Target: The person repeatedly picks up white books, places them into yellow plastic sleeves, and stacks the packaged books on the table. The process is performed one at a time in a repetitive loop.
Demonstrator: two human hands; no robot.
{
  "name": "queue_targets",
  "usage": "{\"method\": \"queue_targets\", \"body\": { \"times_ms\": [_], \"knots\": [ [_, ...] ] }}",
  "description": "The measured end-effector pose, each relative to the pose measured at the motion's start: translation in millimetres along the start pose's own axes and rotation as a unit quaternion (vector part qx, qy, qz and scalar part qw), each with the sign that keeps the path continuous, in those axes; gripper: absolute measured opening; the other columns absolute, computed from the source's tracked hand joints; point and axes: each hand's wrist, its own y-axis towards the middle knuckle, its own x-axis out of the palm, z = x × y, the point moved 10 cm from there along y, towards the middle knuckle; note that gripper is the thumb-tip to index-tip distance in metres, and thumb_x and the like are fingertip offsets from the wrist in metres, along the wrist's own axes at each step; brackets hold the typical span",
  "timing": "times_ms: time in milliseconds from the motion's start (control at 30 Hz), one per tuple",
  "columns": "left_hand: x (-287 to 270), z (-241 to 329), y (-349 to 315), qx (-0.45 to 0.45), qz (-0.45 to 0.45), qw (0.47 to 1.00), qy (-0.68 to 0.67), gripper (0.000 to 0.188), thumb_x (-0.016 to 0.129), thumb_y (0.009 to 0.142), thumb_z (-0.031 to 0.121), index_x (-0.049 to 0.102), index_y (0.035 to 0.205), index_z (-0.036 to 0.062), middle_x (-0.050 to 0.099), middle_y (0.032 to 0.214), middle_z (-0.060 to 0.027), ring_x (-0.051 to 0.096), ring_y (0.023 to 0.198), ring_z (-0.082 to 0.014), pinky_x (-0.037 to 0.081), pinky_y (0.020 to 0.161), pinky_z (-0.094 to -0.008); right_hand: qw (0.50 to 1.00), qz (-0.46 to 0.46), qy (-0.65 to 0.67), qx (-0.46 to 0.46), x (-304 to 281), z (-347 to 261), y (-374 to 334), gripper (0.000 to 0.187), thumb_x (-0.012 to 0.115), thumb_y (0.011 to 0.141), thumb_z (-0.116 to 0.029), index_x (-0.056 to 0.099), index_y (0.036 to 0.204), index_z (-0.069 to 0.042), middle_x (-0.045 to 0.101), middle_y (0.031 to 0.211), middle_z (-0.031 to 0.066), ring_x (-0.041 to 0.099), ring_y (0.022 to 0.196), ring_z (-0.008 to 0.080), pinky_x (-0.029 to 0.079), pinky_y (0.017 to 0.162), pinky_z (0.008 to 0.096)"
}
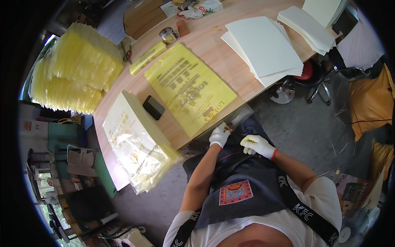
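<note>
A flat yellow printed sheet [191, 90] lies on the table, with a clear plastic sleeve [246, 114] jutting past the near table edge beside it. At that edge, my left hand [219, 136], in a white glove, has thumb and fingers pinched at the sleeve's rim. My right hand [257, 146], also gloved, is just to the right above my dark apron [230, 173]. Its fingers are curled in, and anything inside them is hidden. Left of the sheet stands a thick stack of printed pieces in clear plastic [138, 140], with a black phone [154, 108] beside it.
A tall pile of yellow plastic packets [76, 70] rises at the far left. White board sheets [265, 47] are stacked on the right of the table [210, 53]. Scissors [128, 53], a metal cup [168, 35] and a cardboard box [142, 18] sit farther back. A stool [304, 72] stands at right.
</note>
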Motion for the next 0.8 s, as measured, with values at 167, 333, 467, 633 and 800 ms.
{"method": "queue_targets", "body": {
  "times_ms": [167, 333, 467, 633, 800],
  "knots": [
    [-9, 14, -12, -0.06, -0.089, 0.984, -0.143, 0.021, 0.068, 0.086, 0.024, 0.065, 0.09, 0.0037, 0.065, 0.075, -0.0049, 0.06, 0.066, -0.0146, 0.047, 0.061, -0.0322, 0.999, 0.035, -0.022, 0.026, -15, -4, 18, 0.038, 0.061, 0.09, -0.041, 0.062, 0.108, -0.008, 0.068, 0.084, 0.0047, 0.06, 0.066, 0.0116, 0.049, 0.059, 0.0252],
    [-26, 52, -24, 0.0, -0.075, 0.986, -0.152, 0.016, 0.052, 0.092, 0.011, 0.065, 0.089, 0.0023, 0.059, 0.073, -0.0011, 0.053, 0.065, -0.0083, 0.043, 0.056, -0.0256, 0.962, 0.151, -0.174, -0.143, -17, -59, 41, 0.047, 0.056, 0.09, -0.05, 0.061, 0.109, -0.007, 0.068, 0.083, 0.0106, 0.066, 0.072, 0.0259, 0.049, 0.066, 0.0356],
    [-110, 94, -38, 0.167, 0.102, 0.967, -0.163, 0.011, 0.049, 0.093, 0.007, 0.06, 0.089, 0.0058, 0.058, 0.079, -0.002, 0.057, 0.076, -0.0108, 0.045, 0.067, -0.0281, 0.899, 0.211, -0.333, -0.192, -51, -90, 39, 0.035, 0.049, 0.094, -0.042, 0.064, 0.09, -0.01, 0.067, 0.085, 0.0147, 0.063, 0.082, 0.0371, 0.047, 0.07, 0.0477],
    [-133, 124, -49, 0.089, 0.017, 0.716, -0.692, 0.007, 0.05, 0.095, 0.005, 0.052, 0.098, 0.0107, 0.062, 0.084, -0.0016, 0.054, 0.064, -0.0109, 0.046, 0.063, -0.0241, 0.844, 0.207, -0.483, -0.104, -101, -66, 36, 0.046, 0.048, 0.093, -0.049, 0.065, 0.079, -0.009, 0.067, 0.081, 0.0155, 0.064, 0.079, 0.0359, 0.048, 0.068, 0.049],
    [-143, 102, -45, 0.118, 0.09, 0.901, -0.407, 0.011, 0.054, 0.095, 0.004, 0.055, 0.106, 0.0068, 0.061, 0.089, -0.0011, 0.051, 0.066, -0.0069, 0.044, 0.061, -0.0224, 0.949, 0.065, -0.286, -0.116, -74, -120, -2, 0.046, 0.049, 0.094, -0.046, 0.068, 0.08, -0.006, 0.067, 0.075, 0.0148, 0.066, 0.076, 0.0341, 0.05, 0.068, 0.0458]
  ]
}}
